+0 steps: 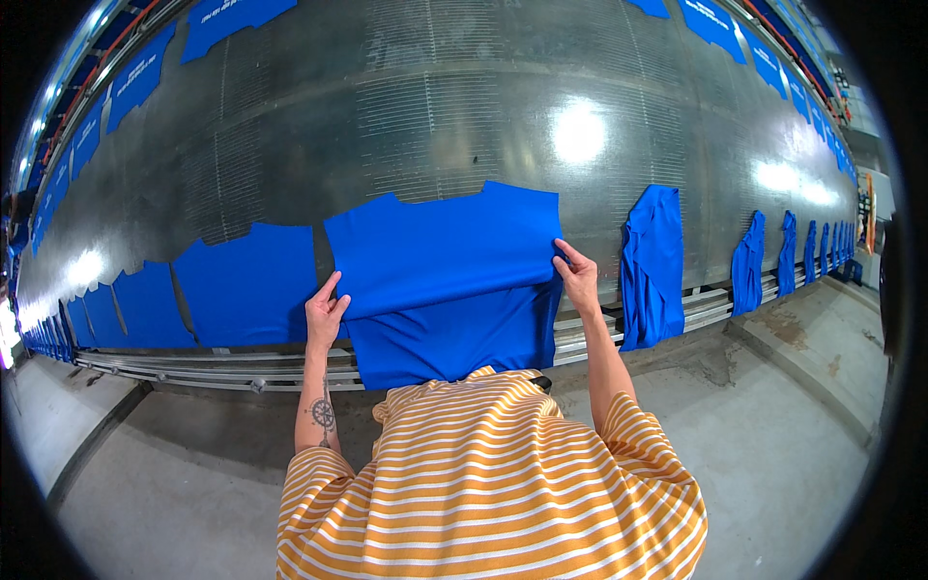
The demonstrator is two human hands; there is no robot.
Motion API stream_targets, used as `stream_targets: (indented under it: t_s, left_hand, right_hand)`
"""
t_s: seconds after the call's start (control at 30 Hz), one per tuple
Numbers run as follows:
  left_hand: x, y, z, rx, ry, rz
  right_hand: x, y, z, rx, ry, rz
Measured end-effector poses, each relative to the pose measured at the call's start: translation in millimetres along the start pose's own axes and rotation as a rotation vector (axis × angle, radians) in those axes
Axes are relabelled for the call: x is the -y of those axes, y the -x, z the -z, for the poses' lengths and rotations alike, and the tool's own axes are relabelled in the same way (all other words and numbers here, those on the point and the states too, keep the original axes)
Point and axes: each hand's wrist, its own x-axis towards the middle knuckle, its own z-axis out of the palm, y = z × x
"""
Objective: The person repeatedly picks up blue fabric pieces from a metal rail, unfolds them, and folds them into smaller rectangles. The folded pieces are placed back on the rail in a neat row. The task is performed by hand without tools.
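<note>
In front of me a blue cut fabric panel (449,242), shaped like a shirt body, lies partly on the long dark table. Its far part is smooth with a shallow neck notch. A fold crosses its middle, and the near part drapes wrinkled over the table edge toward my body. My left hand (325,314) grips the panel's left side at the fold, thumb and index finger on the cloth. On the opposite side edge, slightly farther up, my right hand (579,278) pinches the cloth between thumb and fingers. The fingers beneath the fabric are hidden.
Flat blue panels (244,280) line the near edge to the left. On the right, bunched blue pieces (653,261) hang over the metal rails (222,372). Printed blue panels (232,24) lie along the far side of the table (425,126). Concrete floor (193,464) lies below.
</note>
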Motion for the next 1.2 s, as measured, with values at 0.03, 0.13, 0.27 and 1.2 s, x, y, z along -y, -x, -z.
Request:
stream_targets:
  t_s: [0.03,0.13,0.27,1.2]
  left_hand:
    - [1.4,-0.3,1.1,0.000,-0.005,0.004]
    - [4.6,-1.4,3.4,0.000,-0.014,0.010]
    - [3.1,-2.2,0.8,0.000,0.003,-0.006]
    - [1.1,-4.9,1.8,0.023,0.014,-0.009]
  right_hand:
    - [0.8,0.4,-1.6,-0.002,-0.007,0.016]
    - [3.5,2.1,-3.7,-0.008,-0.004,0.023]
    - [4.8,3.3,-2.8,-0.009,0.020,-0.019]
    - [0.5,6.9,-2.9,-0.008,0.013,-0.014]
